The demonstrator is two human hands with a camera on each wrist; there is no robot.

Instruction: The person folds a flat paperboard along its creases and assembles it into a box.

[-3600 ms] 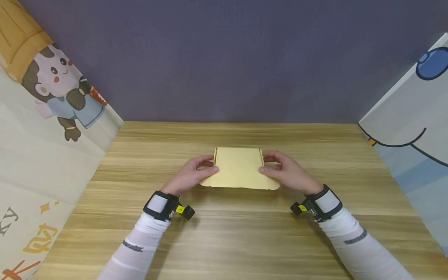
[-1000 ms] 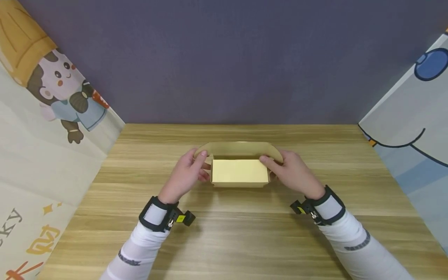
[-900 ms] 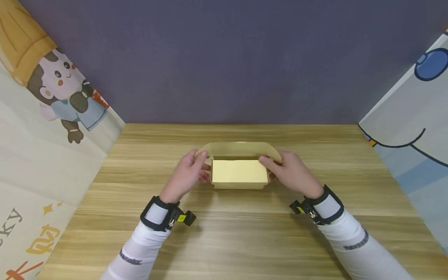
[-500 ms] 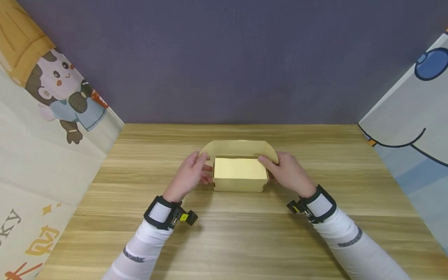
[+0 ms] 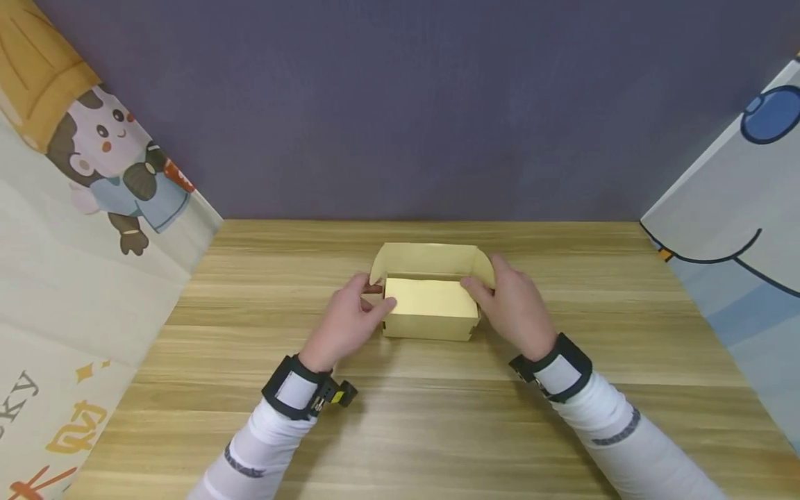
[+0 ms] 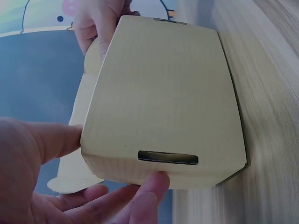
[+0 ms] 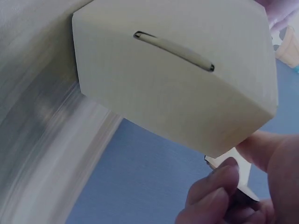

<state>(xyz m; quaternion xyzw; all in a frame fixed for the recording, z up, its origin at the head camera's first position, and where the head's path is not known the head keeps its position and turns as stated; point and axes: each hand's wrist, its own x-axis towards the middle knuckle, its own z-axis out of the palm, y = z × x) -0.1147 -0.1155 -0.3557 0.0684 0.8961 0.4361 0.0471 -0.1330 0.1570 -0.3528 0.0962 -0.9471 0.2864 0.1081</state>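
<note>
A small tan cardboard box [image 5: 431,298] stands on the table, its slotted front wall facing me. Along its far side a flap [image 5: 431,259] with rounded ears rises. My left hand [image 5: 346,316] grips the box's left end, thumb on the top edge; the left wrist view shows its fingers under that end beside a slot. At the other end my right hand [image 5: 519,305] holds the box, thumb on the top right corner and fingers behind the right ear. In the right wrist view, the fingers [image 7: 212,191] curl around the flap's ear. The box's inside is hidden.
The wood-grain table [image 5: 437,430] runs back to a dark blue-grey wall [image 5: 431,104]. Printed cartoon panels stand at the left [image 5: 69,278] and right [image 5: 737,208]. Each wrist wears a black strap with a small camera.
Earlier, a broad panel with its ears faced me; now the flap stands at the far side. Recently the box tilted to show more front wall, and my left thumb moved from the ear to the top edge.
</note>
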